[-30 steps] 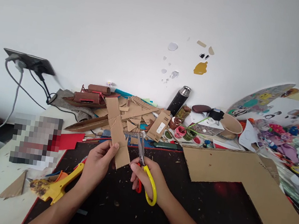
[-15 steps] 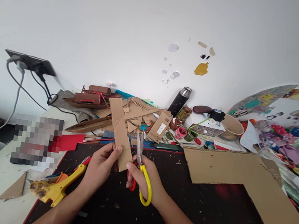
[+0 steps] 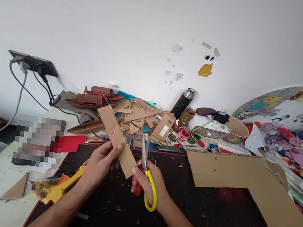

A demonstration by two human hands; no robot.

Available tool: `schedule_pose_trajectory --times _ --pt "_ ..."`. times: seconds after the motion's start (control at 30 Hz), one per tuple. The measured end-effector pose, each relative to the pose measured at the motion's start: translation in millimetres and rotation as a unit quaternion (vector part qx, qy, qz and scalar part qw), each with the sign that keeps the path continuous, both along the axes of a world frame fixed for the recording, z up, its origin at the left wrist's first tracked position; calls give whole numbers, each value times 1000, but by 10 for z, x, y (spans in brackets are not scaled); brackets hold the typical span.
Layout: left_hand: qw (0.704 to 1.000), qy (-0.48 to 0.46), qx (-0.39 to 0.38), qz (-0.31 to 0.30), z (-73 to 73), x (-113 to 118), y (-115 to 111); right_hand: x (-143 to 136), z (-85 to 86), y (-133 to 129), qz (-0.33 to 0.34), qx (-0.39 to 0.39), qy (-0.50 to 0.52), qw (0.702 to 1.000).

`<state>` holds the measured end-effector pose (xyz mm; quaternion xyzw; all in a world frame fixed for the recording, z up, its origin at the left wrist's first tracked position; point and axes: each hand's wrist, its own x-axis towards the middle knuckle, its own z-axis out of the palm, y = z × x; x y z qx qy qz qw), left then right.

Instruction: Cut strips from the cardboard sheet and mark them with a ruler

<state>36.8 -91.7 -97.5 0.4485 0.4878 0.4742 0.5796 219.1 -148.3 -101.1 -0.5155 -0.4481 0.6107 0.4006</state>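
Observation:
A strip of brown cardboard slants from upper left to lower right over the dark mat. My left hand pinches its edge, thumb on top. In my right hand are scissors with one yellow and one red handle, their blades pointing up and slightly parted. The right fingertips also touch the strip's lower right corner. No cardboard lies between the blades. Part of the red handle is hidden behind my fingers.
A yellow glue gun lies at the left. Cardboard scraps, model boats, paint jars and a black flask line the wall. A large cardboard sheet covers the mat's right side.
The cardboard strip has tilted further left at its upper end. My right hand and the scissors have shifted slightly right and down, and the blades look closer together.

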Motion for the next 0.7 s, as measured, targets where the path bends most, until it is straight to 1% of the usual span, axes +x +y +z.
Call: schedule_pose_trajectory --times 0.1,0.17,0.3,0.43,0.7 --pt "999 21 2 -45 26 27 -13 10 12 10 -10 0 10 1000" --pt "998 26 0 -56 36 38 -19 1 11 11 -7 -3 6 1000" --pt "999 23 -3 -47 27 33 -12 -26 -13 5 4 -1 -7 1000" --pt "999 15 -10 -47 31 30 -5 -17 -33 10 -1 3 -1 1000" --pt "999 -12 -19 -42 171 94 -34 36 -23 31 -17 16 32 999"
